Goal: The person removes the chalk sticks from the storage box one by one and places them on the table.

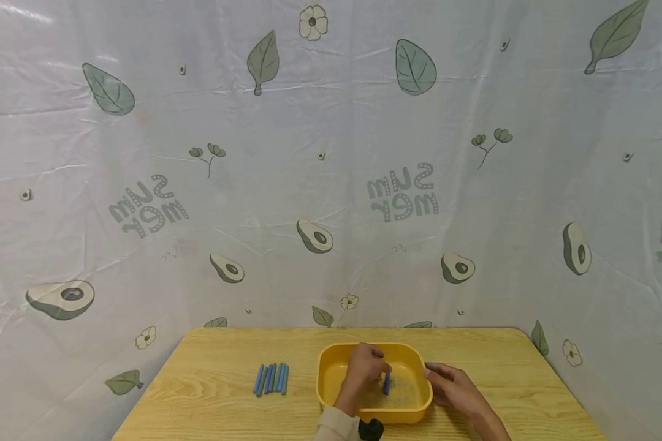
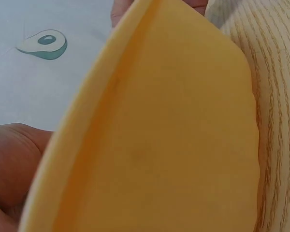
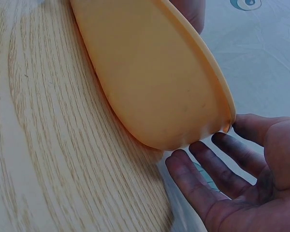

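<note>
A yellow plastic basin (image 1: 374,416) sits on the table, its floor dusted with bluish specks. My left hand (image 1: 360,370) reaches down inside it, with the fingertips at the top end of a dark blue chalk stick (image 1: 386,383), which they seem to pinch. In the left wrist view the basin wall (image 2: 169,116) hides those fingertips. At the basin's right end my right hand (image 1: 456,392) holds the rim. The right wrist view shows that thumb (image 3: 256,126) on the rim and the fingers (image 3: 193,181) against the outer wall.
Left of the basin, several blue, purple and green chalk sticks (image 1: 271,379) lie side by side in a row on the wooden table (image 1: 215,367). Behind the table hangs a pale curtain (image 1: 276,184) printed with leaves and avocados.
</note>
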Action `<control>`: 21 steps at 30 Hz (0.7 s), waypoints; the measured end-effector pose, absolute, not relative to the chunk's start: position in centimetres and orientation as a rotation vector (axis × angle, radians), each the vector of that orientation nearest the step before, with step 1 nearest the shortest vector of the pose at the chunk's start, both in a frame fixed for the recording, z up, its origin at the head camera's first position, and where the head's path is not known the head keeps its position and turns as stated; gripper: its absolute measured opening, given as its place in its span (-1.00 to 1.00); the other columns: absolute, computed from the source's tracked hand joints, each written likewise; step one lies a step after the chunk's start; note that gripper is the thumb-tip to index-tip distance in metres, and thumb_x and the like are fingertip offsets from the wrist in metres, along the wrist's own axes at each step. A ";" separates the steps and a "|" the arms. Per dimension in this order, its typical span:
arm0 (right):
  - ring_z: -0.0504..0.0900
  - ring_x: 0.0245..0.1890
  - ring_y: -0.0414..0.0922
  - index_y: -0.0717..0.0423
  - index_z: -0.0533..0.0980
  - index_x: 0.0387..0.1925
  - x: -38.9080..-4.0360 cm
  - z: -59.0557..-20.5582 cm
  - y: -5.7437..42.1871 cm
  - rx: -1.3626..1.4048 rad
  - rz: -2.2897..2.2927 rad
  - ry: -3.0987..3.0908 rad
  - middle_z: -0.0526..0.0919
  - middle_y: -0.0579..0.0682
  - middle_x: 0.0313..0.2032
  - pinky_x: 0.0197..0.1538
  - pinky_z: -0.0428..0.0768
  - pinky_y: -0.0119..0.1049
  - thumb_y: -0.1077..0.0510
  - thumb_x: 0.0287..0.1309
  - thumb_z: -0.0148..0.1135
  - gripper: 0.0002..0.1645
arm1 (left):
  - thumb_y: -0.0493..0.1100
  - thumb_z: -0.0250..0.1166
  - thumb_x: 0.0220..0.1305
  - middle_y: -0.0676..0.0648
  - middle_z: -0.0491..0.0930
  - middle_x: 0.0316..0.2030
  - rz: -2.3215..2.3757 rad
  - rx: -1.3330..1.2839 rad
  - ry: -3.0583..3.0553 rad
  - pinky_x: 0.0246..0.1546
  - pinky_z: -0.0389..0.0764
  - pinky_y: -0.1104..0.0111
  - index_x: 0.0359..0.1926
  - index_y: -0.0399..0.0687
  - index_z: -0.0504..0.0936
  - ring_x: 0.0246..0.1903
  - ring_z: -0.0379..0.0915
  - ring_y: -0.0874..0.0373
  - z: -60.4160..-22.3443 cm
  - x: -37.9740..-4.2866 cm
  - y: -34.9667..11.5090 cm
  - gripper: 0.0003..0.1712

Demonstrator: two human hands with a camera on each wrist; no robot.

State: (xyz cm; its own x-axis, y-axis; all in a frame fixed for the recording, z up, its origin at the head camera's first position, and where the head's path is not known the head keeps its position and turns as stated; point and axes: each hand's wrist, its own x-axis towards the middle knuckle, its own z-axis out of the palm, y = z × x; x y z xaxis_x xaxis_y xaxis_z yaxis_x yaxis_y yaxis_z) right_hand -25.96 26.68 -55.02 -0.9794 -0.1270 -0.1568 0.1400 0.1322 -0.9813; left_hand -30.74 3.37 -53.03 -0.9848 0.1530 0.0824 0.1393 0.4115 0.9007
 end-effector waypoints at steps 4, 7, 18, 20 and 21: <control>0.78 0.16 0.18 0.52 0.23 0.54 -25.8 -54.9 26.6 0.007 -1.939 2.214 0.51 0.48 0.39 0.09 0.81 -0.01 -0.08 0.62 0.16 -0.14 | -0.45 0.56 0.05 0.14 0.22 -0.74 1.665 0.260 2.655 -0.70 0.22 0.46 -0.66 -0.08 0.56 -0.75 0.16 0.26 -53.2 -30.8 3.9 -0.63; 0.79 0.15 0.15 0.53 0.24 0.54 -25.7 -54.9 26.6 -0.004 -1.935 2.228 0.52 0.48 0.38 0.09 0.81 -0.02 -0.08 0.62 0.16 -0.14 | -0.45 0.56 0.03 0.21 -0.02 -0.77 1.644 0.242 2.675 -0.70 0.11 0.45 -0.74 0.12 0.28 -0.76 0.00 0.27 -53.2 -30.8 4.2 -0.36; 0.77 0.19 0.17 0.55 0.22 0.54 -25.6 -54.8 26.7 -0.024 -1.931 2.240 0.47 0.52 0.40 0.11 0.81 -0.02 -0.08 0.62 0.16 -0.13 | -0.37 0.62 0.06 0.11 0.23 -0.65 1.533 0.165 2.710 -0.66 0.29 0.43 -0.60 -0.10 0.64 -0.69 0.12 0.23 -53.5 -30.9 4.8 -0.70; 0.76 0.20 0.17 0.56 0.21 0.54 -25.6 -54.8 26.7 -0.033 -1.928 2.239 0.47 0.52 0.41 0.12 0.80 -0.02 -0.08 0.62 0.15 -0.13 | -0.35 0.64 0.04 0.10 0.36 -0.62 1.498 0.168 2.736 -0.64 0.36 0.42 -0.54 -0.15 0.72 -0.66 0.18 0.23 -53.6 -30.9 4.8 -0.78; 0.76 0.20 0.17 0.56 0.21 0.54 -25.5 -54.8 26.7 -0.035 -1.926 2.240 0.47 0.52 0.40 0.12 0.80 -0.02 -0.08 0.62 0.15 -0.13 | -0.35 0.64 0.02 0.08 0.44 -0.60 1.485 0.167 2.744 -0.63 0.40 0.40 -0.52 -0.18 0.76 -0.64 0.23 0.22 -53.7 -31.0 4.8 -0.82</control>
